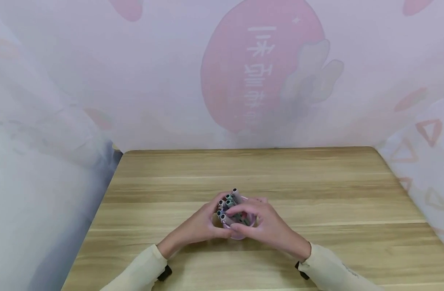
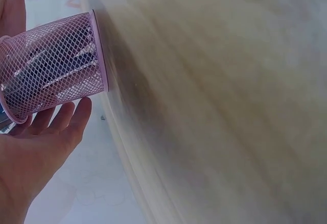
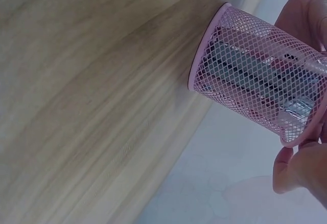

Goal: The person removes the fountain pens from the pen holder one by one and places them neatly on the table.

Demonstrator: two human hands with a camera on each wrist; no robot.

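Note:
A pink mesh pen holder (image 1: 238, 233) stands on the wooden table (image 1: 243, 169), near its front middle. Several grey markers (image 1: 232, 199) stick out of its top. My left hand (image 1: 201, 226) wraps round the holder's left side; in the left wrist view the fingers (image 2: 61, 122) lie along the mesh holder (image 2: 56, 63), with the thumb on the other side. My right hand (image 1: 269, 226) reaches over the mouth from the right, and its thumb and forefinger pinch a tilted grey marker (image 1: 226, 219). The right wrist view shows the thumb (image 3: 296, 175) at the holder's (image 3: 255, 91) rim.
A white cloth with pink fruit prints (image 1: 258, 68) hangs behind and at both sides of the table. The wooden top stretches bare to the left (image 1: 142, 202), to the right (image 1: 352, 202) and behind the holder. Cream sleeves (image 1: 331, 270) cover both forearms.

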